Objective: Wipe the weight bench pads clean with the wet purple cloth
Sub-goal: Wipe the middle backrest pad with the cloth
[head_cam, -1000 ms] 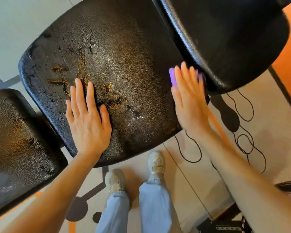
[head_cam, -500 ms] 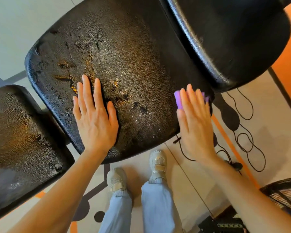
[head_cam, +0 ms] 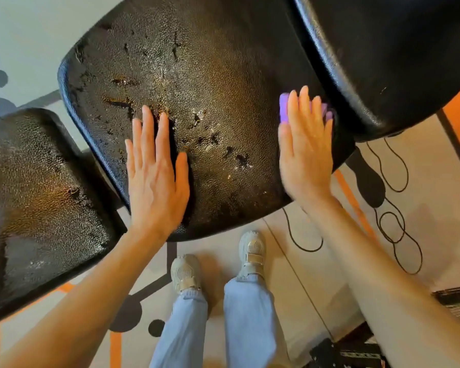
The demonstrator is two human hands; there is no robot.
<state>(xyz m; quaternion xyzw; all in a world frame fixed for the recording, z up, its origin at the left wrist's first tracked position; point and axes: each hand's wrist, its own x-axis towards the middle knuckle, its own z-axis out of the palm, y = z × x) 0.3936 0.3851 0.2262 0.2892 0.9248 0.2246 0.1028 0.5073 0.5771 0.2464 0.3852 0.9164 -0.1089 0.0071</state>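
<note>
wiping is on at the far right edge of the middle black pebbled vinyl bench pad (head_cam: 210, 83), where the wet purple cloth (head_cam: 284, 107) sits pinned flat, mostly hidden under the right hand (head_cam: 304, 147). what could go wrong imo: the cloth is right at the pad's edge by the gap to the glossy black pad (head_cam: 383, 57) on the pad's right, so a push with flat fingers could let it slide off or bunch up. also that pad's cracked, peeling patches could snag it. right hand is fully spread, fingers straight, pressing not gripping. left hand (head_cam: 157, 176) is also flat and open, resting near the pad's front edge. a second worn black pad (head_cam: 37, 187) sits left of it.
</note>
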